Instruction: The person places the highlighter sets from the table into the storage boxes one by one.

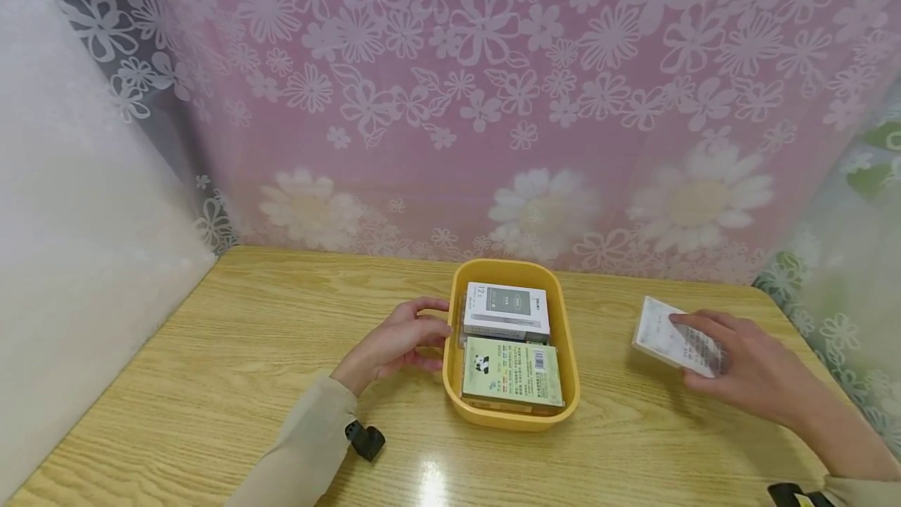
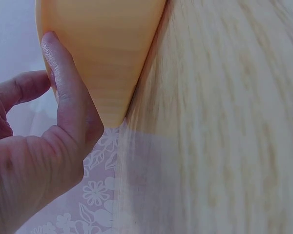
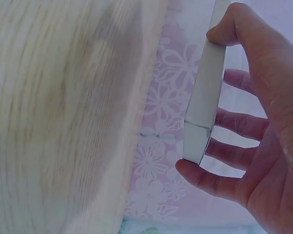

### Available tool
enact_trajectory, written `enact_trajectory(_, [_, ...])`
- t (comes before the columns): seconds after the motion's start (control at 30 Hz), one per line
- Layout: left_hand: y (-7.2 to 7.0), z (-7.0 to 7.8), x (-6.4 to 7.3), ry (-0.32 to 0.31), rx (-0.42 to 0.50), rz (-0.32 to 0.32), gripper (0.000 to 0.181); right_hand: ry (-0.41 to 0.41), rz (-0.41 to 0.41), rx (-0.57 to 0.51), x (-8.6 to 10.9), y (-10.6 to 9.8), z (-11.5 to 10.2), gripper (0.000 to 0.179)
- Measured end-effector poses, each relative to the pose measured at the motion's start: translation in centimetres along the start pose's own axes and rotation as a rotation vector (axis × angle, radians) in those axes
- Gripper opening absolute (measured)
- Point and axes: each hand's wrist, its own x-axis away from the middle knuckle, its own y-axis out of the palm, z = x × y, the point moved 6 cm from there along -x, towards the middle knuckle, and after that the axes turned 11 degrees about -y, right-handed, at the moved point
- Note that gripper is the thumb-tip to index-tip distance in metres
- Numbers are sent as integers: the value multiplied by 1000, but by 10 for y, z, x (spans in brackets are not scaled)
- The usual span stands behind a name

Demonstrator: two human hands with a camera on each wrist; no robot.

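My left hand [image 1: 403, 339] is at the left side of a yellow plastic basket [image 1: 572, 382], its fingers resting against the outer wall near the rim. In the left wrist view, one fingertip lies flat on the yellow wall. Inside the basket are a white and grey box [image 1: 508, 307] marked 12 and, nearer me, a green box [image 1: 514, 372] with a panda picture. Over the table to the right, my right hand [image 1: 756, 366] holds a thin white box [image 1: 669, 335] with small print, gripping its edges between thumb and fingers. The right wrist view shows the box edge-on.
The wooden table [image 1: 281, 319] has rounded far corners. A pink flowered curtain [image 1: 394, 116] hangs right behind its far edge, with pale sheeting on both sides. A black camera mount [image 1: 366, 440] sits on the left wrist.
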Motion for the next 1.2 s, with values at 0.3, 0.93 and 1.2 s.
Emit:
enact_trajectory(0.3, [0, 0, -2, 0, 8, 4, 53, 26, -23, -22, -7, -2, -12, 72])
enact_trajectory(0.93, [-1, 0, -2, -2, 1, 1, 52, 0, -47, -36, -24, -7, -43, 70])
enact_trajectory(1.2, [-1, 0, -1, 3, -7, 5, 51, -32, -29, -36, -31, -10, -61, 68])
